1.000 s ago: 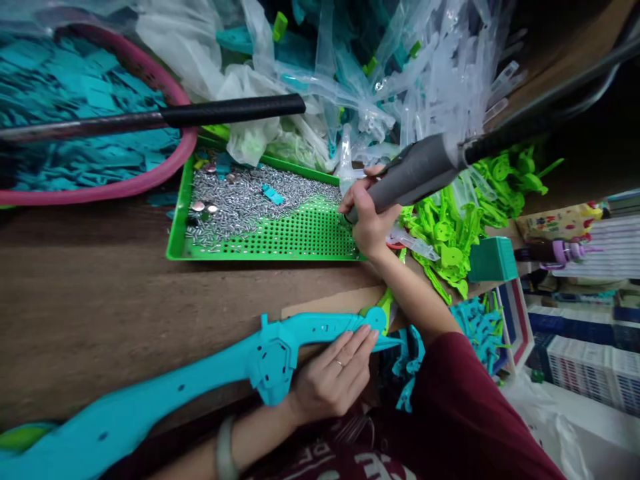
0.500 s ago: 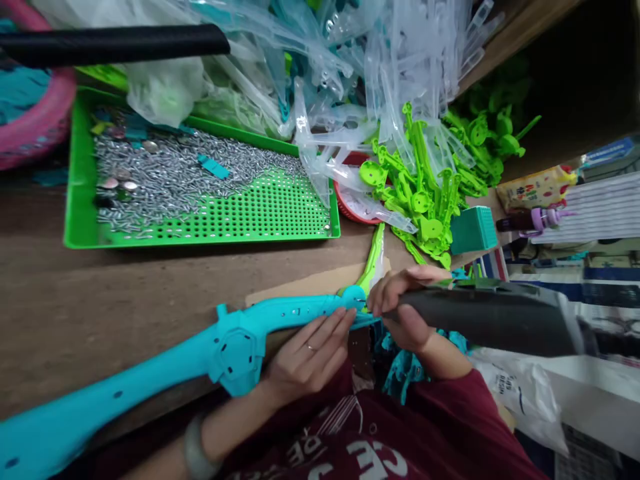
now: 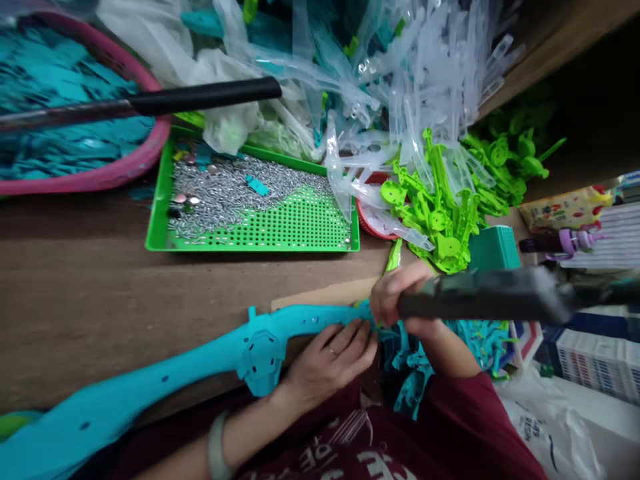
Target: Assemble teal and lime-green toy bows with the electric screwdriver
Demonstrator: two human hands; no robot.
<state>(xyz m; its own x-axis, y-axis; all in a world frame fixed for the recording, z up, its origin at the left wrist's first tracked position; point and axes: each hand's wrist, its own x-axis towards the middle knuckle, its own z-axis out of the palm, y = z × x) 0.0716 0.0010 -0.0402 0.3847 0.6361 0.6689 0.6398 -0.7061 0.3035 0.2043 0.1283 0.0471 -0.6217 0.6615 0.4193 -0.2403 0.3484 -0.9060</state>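
Note:
A long turquoise plastic toy body (image 3: 205,357), shaped somewhat like a toy gun, lies slantwise along the table's near edge. My left hand (image 3: 333,357), wearing a ring, grips its lower edge close to the narrow right end, fingers bent. Wrapped round the front of a dark electric screwdriver (image 3: 480,297) is my right hand (image 3: 403,297), right at that same end. The driver lies nearly level and is blurred. Its tip and the end of the toy body are hidden behind my right fingers. A lime-green piece (image 3: 393,257) sticks out just beyond them.
Beyond the toy body stands a green perforated tray (image 3: 300,227) of small screws. A pink basket (image 3: 160,143) of turquoise pieces is at far left, a black-handled bar (image 3: 210,97) across it. Clear plastic parts (image 3: 425,73) and lime-green parts (image 3: 445,220) are heaped behind. Turquoise parts (image 3: 413,380) lie below my right hand.
The view has swung, so the table's things sit further right. My right hand now covers the toy body's end, where the driver's tip showed before. My left fingers are more bent.

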